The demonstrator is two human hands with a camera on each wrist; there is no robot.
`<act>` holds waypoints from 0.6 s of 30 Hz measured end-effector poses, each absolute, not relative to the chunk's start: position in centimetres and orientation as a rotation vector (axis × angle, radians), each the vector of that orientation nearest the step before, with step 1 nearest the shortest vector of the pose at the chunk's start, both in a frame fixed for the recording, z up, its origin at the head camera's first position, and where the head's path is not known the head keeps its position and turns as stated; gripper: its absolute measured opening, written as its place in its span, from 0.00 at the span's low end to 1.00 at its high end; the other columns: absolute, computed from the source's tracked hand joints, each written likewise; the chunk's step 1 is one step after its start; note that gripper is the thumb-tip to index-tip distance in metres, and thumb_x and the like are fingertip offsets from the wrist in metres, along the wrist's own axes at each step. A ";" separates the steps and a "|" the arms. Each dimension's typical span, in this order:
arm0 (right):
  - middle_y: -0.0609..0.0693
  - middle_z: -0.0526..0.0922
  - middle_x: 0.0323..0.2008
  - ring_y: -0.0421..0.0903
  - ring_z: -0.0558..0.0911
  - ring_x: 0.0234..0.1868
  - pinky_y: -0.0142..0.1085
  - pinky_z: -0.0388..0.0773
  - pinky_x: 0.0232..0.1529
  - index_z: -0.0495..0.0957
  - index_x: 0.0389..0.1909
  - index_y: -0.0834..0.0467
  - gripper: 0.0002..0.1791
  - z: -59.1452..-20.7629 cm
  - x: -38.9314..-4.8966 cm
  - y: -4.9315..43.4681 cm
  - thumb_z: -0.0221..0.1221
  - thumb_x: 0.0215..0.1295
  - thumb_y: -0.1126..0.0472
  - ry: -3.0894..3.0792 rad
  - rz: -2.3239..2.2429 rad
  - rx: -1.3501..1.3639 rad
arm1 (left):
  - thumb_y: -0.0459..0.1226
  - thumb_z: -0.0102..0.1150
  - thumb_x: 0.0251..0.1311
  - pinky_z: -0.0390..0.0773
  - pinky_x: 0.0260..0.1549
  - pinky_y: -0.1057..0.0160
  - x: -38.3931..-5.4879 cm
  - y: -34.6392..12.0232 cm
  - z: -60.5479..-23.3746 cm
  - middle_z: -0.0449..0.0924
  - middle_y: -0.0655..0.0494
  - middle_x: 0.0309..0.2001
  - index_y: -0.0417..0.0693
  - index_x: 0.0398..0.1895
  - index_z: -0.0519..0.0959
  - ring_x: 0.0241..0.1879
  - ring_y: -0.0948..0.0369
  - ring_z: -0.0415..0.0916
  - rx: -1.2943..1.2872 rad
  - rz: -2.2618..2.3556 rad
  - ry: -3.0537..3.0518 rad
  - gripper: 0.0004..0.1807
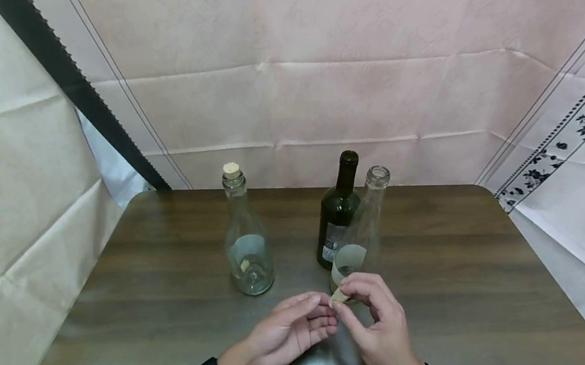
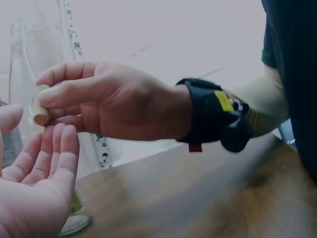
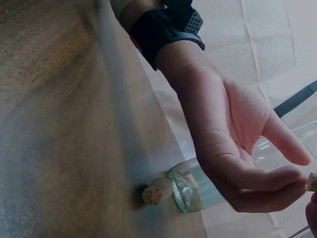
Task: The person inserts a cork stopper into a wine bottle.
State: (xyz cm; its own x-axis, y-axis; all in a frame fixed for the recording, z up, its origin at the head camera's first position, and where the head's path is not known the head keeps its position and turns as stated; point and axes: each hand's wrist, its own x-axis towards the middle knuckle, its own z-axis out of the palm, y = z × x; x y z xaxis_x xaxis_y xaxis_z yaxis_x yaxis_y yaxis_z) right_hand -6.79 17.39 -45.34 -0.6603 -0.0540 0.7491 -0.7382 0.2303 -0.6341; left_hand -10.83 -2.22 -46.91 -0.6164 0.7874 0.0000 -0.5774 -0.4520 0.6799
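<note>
My right hand [image 1: 380, 333] pinches a small pale cork [image 1: 338, 296] between thumb and fingers; in the left wrist view the cork [image 2: 39, 105] stands nearly upright in that grip. Palm up, my left hand [image 1: 295, 332] lies beside it, fingers relaxed and fingertips close to the cork; whether they touch it I cannot tell. Just beyond the hands stands a clear bottle [image 1: 367, 221] with a bare mouth, its base partly hidden by my right hand. Farther left is another clear bottle [image 1: 247, 242] with a cork stopper [image 1: 231, 168] in its neck.
A dark green wine bottle [image 1: 337, 210] stands behind the clear one on the right, partly overlapped by it. In the right wrist view a loose cork [image 3: 157, 192] lies on the wooden table [image 3: 59, 124] by a clear bottle's base. Pale hanging sheets [image 1: 337, 70] border the table.
</note>
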 end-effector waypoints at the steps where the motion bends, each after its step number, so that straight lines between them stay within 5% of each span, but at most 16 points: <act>1: 0.65 0.78 0.50 0.43 0.81 0.54 0.26 0.82 0.56 0.78 0.48 0.69 0.22 -45.5 -6.8 17.4 0.67 0.53 0.86 -1.898 1.472 0.735 | 0.39 0.44 0.83 0.83 0.58 0.65 -10.7 -2.1 -46.9 0.84 0.54 0.51 0.47 0.54 0.79 0.51 0.62 0.83 0.400 2.106 0.820 0.12; 18: 0.66 0.78 0.50 0.47 0.81 0.55 0.26 0.81 0.59 0.78 0.46 0.70 0.22 -45.5 -7.0 17.3 0.70 0.50 0.84 -1.888 1.453 0.802 | 0.35 0.57 0.76 0.84 0.53 0.67 -10.7 -1.9 -47.0 0.85 0.57 0.45 0.47 0.50 0.77 0.45 0.64 0.83 0.348 2.111 0.936 0.06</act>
State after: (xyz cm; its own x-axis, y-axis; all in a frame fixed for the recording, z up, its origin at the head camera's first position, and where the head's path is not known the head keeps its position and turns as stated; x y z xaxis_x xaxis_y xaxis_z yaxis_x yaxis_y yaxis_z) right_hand -6.98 17.29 -45.50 -0.6254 -0.0943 0.7746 -0.7729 0.2111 -0.5983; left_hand -10.69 -1.90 -46.97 -0.6548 0.7533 -0.0615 -0.5514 -0.4204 0.7205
